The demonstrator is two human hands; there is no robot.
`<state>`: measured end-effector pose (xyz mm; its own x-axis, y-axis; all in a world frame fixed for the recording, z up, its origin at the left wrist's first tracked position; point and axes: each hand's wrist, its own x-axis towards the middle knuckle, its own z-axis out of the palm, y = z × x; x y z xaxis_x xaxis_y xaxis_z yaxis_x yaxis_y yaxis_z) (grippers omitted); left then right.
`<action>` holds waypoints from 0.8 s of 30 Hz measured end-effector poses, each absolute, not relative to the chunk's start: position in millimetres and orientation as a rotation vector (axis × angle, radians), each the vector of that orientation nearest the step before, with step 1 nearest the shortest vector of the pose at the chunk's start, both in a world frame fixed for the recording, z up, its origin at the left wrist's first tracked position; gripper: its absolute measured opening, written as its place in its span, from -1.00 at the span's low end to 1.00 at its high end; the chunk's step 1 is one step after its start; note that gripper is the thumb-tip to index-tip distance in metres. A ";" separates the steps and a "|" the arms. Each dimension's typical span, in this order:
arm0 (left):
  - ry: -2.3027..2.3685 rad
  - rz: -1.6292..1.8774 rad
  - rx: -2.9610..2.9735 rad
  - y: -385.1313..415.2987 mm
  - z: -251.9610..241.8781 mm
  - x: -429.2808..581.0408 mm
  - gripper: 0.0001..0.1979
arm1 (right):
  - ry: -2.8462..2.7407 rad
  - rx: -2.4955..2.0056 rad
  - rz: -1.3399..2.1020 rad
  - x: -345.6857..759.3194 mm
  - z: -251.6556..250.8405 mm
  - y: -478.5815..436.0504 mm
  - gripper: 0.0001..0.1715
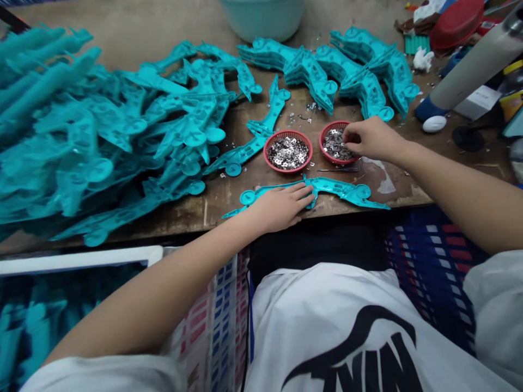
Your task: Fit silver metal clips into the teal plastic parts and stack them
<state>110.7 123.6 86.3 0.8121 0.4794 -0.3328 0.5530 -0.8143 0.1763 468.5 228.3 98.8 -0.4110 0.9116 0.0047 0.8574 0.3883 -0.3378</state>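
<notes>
A curved turquoise plastic part point(335, 187) lies along the table's front edge. My left hand point(281, 207) rests flat on its middle, fingers stretched out. My right hand point(370, 139) is at the rim of the right red basket point(327, 155), which holds small metal pieces point(334, 142). Its thumb and forefinger are pinched together over those pieces; whatever is between the fingertips is too small to make out. Just left of it stands another red basket point(267, 158) full of shiny small metal clips point(289, 152).
Turquoise parts are heaped point(81, 125) on the left, with stacked ones point(310, 76) at the back. A pale green tub point(263, 19) stands behind. To the right are a grey bottle point(469, 65) and a white box point(478, 102). A thin tool point(337, 170) lies before the baskets.
</notes>
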 end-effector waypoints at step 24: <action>1.308 -0.023 2.528 175.9 75.5 87.6 -0.38 | -2.899 -0.768 0.799 422.5 87.4 193.2 -0.83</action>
